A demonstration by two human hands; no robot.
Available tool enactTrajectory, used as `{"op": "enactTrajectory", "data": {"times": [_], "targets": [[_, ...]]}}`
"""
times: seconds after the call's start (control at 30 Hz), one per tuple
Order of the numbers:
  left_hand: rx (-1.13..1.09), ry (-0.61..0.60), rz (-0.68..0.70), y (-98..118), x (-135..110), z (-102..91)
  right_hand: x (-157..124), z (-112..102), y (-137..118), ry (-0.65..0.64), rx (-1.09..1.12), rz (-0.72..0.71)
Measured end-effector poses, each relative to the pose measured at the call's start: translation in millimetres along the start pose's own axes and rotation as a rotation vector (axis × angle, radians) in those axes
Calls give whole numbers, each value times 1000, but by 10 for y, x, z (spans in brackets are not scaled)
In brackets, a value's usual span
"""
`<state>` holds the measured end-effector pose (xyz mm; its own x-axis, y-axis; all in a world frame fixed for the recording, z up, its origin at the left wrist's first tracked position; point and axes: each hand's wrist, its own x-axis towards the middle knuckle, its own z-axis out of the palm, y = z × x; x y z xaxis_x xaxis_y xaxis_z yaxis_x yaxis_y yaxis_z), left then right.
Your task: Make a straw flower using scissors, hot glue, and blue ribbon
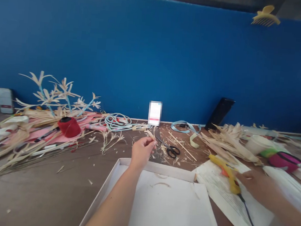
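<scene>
At the left of the tabletop [53,199], pale husk flowers [45,96] on blue stems stand behind a red thread spool [69,127]. The left hand [142,152] pinches a thin, pale husk piece [150,134] by the fingertips, above the far edge of a shallow white box [158,168]. A light pinch should suit it, as such strips probably split or crease easily. Just right lie black-handled scissors [172,151] among trimmings. Further right, a yellow glue gun [225,171] is over printed paper [210,179], the blurred right hand [251,183] at its handle; I cannot tell whether the grip is closed. Best keep the nozzle away from bare fingers and the cord slack.
</scene>
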<state>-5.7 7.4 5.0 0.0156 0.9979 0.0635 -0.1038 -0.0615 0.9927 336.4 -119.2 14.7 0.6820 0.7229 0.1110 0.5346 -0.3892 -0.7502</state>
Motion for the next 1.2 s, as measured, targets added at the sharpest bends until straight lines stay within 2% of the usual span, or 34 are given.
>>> {"op": "enactTrajectory", "data": {"times": [0.03,0.07,0.1,0.17,0.27,0.33,0.47,0.6,0.67,0.73,0.9,0.97,1.07,1.2], "targets": [[-3,1,5,-6,2,0,-34,-34,-62,18,-135,-66],[-4,2,10,-12,2,1,-100,-45,-153,-37,-181,-141],[0,3,15,-15,0,1,-198,-26,-267,-11,-164,-206],[18,8,24,-17,-7,2,-464,100,-537,-183,-198,-298],[41,14,33,-6,-20,1,-893,439,-922,-535,-260,-517],[52,17,38,-2,-20,0,-1104,668,-1097,-634,-364,-633],[57,18,48,-17,-1,0,-1290,967,-1256,-552,-584,-774],[54,13,61,-31,9,-4,-1317,1098,-1319,-549,-703,-841],[57,12,65,-26,6,-6,-1299,1122,-1341,-564,-667,-822],[48,13,61,-16,1,-6,-1254,1114,-1356,-620,-531,-736],[47,0,43,4,-5,2,-1078,997,-1371,-957,112,-216],[56,1,46,5,-7,4,-1031,959,-1370,-1025,350,-56],[65,2,52,12,-14,6,-1005,957,-1357,-1032,544,54],[73,1,41,42,-35,4,-1012,1031,-1349,-966,588,71]]}}
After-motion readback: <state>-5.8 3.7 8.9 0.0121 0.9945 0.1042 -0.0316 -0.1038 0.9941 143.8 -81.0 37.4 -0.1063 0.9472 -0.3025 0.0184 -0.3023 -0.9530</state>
